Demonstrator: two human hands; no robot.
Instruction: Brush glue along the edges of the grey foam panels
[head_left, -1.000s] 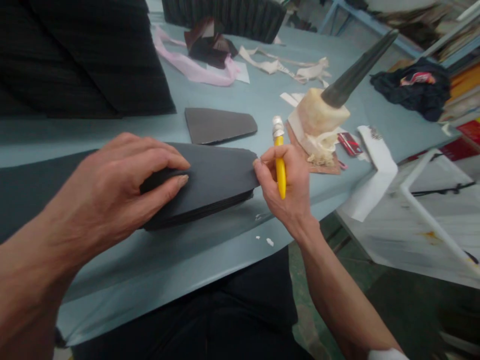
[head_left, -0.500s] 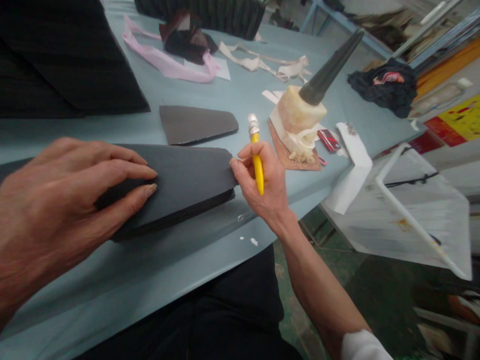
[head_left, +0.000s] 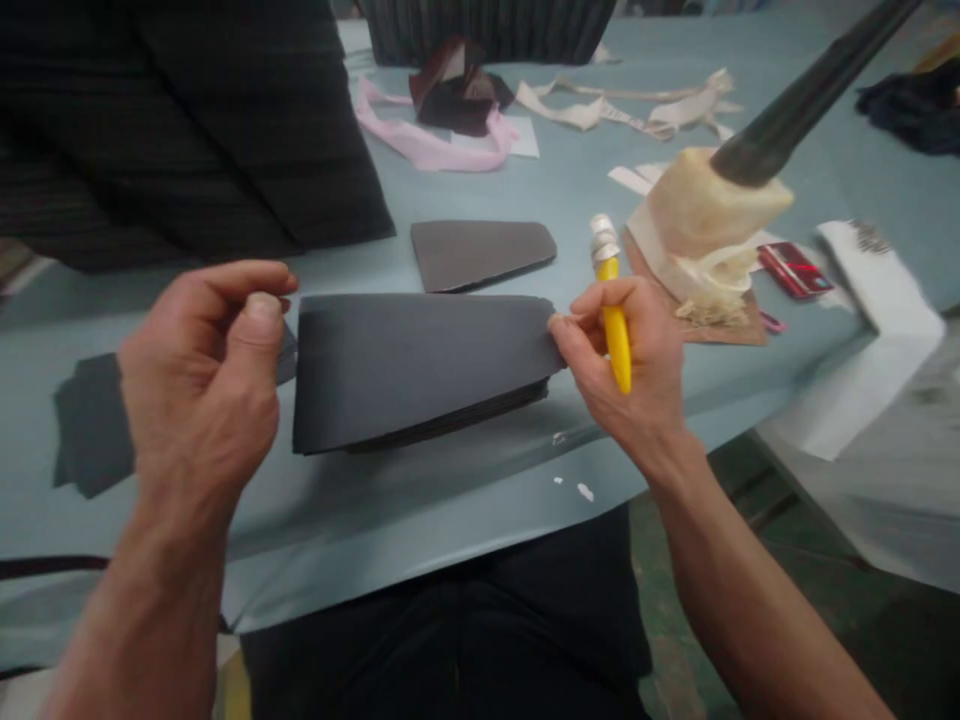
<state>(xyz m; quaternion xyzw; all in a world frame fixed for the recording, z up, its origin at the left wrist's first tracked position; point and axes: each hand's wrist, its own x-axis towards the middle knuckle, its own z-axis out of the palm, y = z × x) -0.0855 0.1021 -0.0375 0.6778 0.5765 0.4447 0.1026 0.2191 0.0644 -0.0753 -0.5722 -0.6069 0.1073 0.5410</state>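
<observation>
A stack of dark grey tapered pieces (head_left: 420, 365) lies on the blue-green table in front of me. My right hand (head_left: 622, 350) is closed at the stack's narrow right end, thumb and finger pinching its edge. A yellow pen (head_left: 618, 345) with a white-wrapped top is also tucked in that hand. Just left of the stack's wide end is my left hand (head_left: 217, 365), raised with fingers curled and thumb against the forefinger; whether anything is between them is hidden. Behind the stack lies a single grey tapered piece (head_left: 480, 252).
Tall black stacks (head_left: 187, 130) stand at the back left. A beige block with a dark handle (head_left: 720, 205) sits on brown board at the right, beside a red box (head_left: 795, 270). More dark pieces (head_left: 94, 425) lie far left. Pink fabric (head_left: 427, 145) lies behind.
The view has turned left. My left hand has come off the top of the stack to its left end and its fingers have curled in. My right hand remains at the narrow end.
</observation>
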